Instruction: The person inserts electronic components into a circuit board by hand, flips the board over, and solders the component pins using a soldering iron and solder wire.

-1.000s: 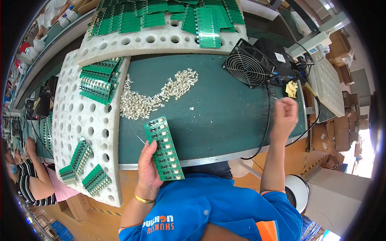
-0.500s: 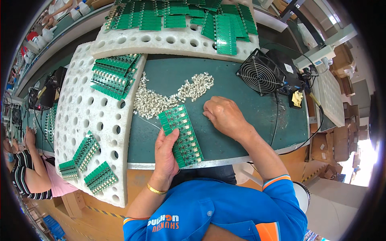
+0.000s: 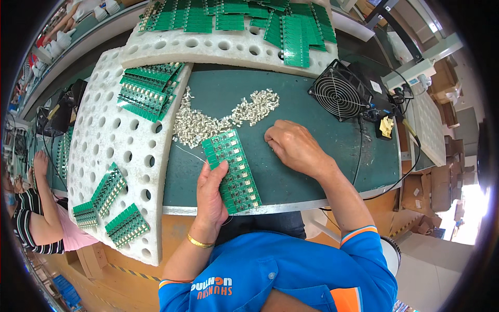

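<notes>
Surface (image 3: 288,190) of dark green, wide and straight-edged toward the wearer. At its left, white perforated foam slab (image 3: 119,138) bearing separate groups of boards; across the back, second foam slab (image 3: 208,56) loaded with overlapping green boards (image 3: 296,41), apt to slide under any bump. Toward the far right, black fan (image 3: 337,96), with cable (image 3: 359,156) trailing near the right forearm and a possible snag. Right hand (image 3: 293,148) low over the surface, fingers curled in; cannot tell from this angle about anything pinched inside. Left hand (image 3: 212,187) at the near edge, grip closed on the left long side of a circuit board (image 3: 239,169), thumb on top. Far side of that board unsupported by fingers, so likely to tip under a slackened thumb. Just beyond its upper end, heap of tiny whitish parts (image 3: 195,125), liable to scatter at a brush from that corner.
</notes>
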A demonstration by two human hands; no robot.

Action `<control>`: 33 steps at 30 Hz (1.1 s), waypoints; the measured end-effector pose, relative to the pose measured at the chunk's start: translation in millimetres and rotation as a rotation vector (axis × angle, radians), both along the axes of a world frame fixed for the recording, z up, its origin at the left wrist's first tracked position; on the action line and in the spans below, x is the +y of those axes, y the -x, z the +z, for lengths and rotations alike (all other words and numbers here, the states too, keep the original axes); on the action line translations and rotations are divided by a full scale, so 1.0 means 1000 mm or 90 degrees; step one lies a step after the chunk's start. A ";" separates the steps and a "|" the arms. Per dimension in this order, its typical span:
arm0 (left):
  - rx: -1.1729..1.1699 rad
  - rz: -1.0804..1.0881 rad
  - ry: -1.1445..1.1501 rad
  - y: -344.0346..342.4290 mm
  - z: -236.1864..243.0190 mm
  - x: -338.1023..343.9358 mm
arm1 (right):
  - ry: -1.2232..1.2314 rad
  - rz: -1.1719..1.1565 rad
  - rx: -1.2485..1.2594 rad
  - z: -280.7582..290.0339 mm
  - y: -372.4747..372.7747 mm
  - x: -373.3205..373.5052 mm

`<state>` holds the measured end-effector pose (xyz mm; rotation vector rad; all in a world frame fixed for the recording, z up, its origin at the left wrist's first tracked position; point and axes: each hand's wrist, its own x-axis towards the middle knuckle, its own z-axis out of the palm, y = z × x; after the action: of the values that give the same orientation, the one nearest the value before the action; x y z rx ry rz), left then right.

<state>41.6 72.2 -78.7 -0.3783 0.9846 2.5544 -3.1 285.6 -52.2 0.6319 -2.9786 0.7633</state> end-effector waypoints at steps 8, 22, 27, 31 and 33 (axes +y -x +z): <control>0.007 -0.014 0.003 0.001 0.001 0.002 | 0.077 -0.019 -0.012 -0.012 0.000 0.005; 0.016 -0.015 0.025 -0.001 0.001 0.003 | 0.088 -0.041 0.060 -0.008 -0.004 0.016; 0.024 -0.011 0.027 -0.002 -0.001 0.004 | 0.062 0.017 0.106 -0.015 -0.004 0.010; 0.030 -0.014 0.042 -0.003 0.000 0.006 | 0.040 0.020 0.116 -0.012 -0.005 0.006; 0.043 -0.026 0.056 -0.003 0.002 0.007 | 0.046 0.008 0.118 -0.012 -0.005 0.006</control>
<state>44.4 79.5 -77.1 -0.2950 1.1213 2.5079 2.2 291.7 -64.4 0.6779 -2.7690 0.7627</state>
